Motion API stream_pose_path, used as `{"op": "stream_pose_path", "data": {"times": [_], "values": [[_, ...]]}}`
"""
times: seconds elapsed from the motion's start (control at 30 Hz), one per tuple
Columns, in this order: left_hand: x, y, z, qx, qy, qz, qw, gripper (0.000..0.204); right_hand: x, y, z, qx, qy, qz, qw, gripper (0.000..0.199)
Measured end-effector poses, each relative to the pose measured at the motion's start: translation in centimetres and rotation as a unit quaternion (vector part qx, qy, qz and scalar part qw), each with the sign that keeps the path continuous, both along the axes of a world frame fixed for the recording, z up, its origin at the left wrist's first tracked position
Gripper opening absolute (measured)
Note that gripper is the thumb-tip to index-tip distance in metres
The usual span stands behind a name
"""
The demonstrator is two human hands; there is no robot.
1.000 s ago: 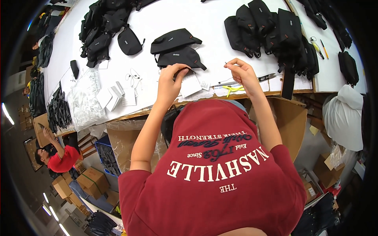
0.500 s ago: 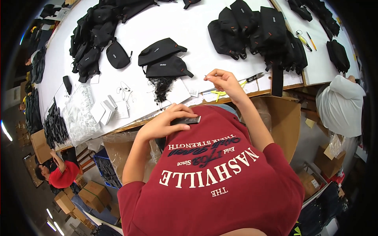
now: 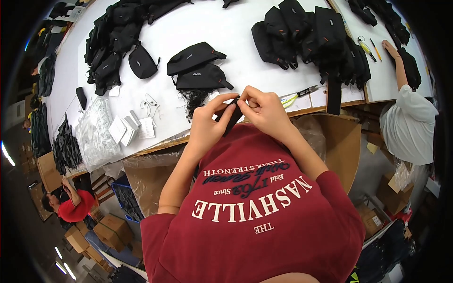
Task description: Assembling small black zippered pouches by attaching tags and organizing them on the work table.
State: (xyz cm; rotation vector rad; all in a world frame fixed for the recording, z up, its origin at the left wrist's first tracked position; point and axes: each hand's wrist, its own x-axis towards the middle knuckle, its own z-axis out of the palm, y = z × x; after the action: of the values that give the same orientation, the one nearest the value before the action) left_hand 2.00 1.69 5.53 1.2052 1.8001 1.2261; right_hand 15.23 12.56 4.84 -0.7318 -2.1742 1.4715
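A narrow flat black piece (image 3: 232,120), perhaps folded fabric, is upright in front of my shirt. My left hand (image 3: 207,120) grips it between thumb and fingers. My right hand (image 3: 265,111) is pinched at its upper end, against the left fingertips; what small thing those fingers hold is hidden. Just beyond my hands, two black zip pouches (image 3: 202,78) overlap on the white table (image 3: 179,26). A tangle of thin black cords (image 3: 191,100) lies below them, partly behind my left hand. Yellow-handled snips (image 3: 299,95) lie beside my right hand.
Black pouches are heaped at the far left (image 3: 125,40) and far right (image 3: 290,28). Left of me are a clear plastic bag (image 3: 99,137), white cards (image 3: 125,129) and several black strips (image 3: 66,148). A co-worker in a white shirt (image 3: 410,122) reaches over a pouch at right.
My left hand has lifted the black piece from my shirt and tilted it upright. My right hand has come in leftward to meet it. The co-worker's arm now reaches onto the table.
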Motion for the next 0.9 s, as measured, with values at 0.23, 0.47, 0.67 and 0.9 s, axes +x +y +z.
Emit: {"op": "stream_pose_path", "data": {"times": [0.23, 0.47, 0.67, 0.9], "values": [[0.2, -0.1, -0.3, -0.014, 0.009, 0.005, 1.0, 0.021, 0.0, 0.0, -0.1, 0.043, -0.019, -0.013, 0.999, 0.014], [-0.2, 0.1, -1.2, -0.016, -0.053, -0.003, 0.998, 0.02, 0.8, 1.4, -2.1, -0.296, 0.003, 0.021, 0.955, 0.016], [-1.5, 0.8, -3.1, -0.057, -0.279, -0.095, 0.954, 0.009, 1.2, 2.2, -3.4, -0.439, 0.006, 0.104, 0.892, 0.018], [-0.6, 3.7, -4.5, -0.026, -0.25, -0.063, 0.966, 0.01, 1.4, 3.7, -4.5, -0.459, 0.05, 0.107, 0.88, 0.023]]}}
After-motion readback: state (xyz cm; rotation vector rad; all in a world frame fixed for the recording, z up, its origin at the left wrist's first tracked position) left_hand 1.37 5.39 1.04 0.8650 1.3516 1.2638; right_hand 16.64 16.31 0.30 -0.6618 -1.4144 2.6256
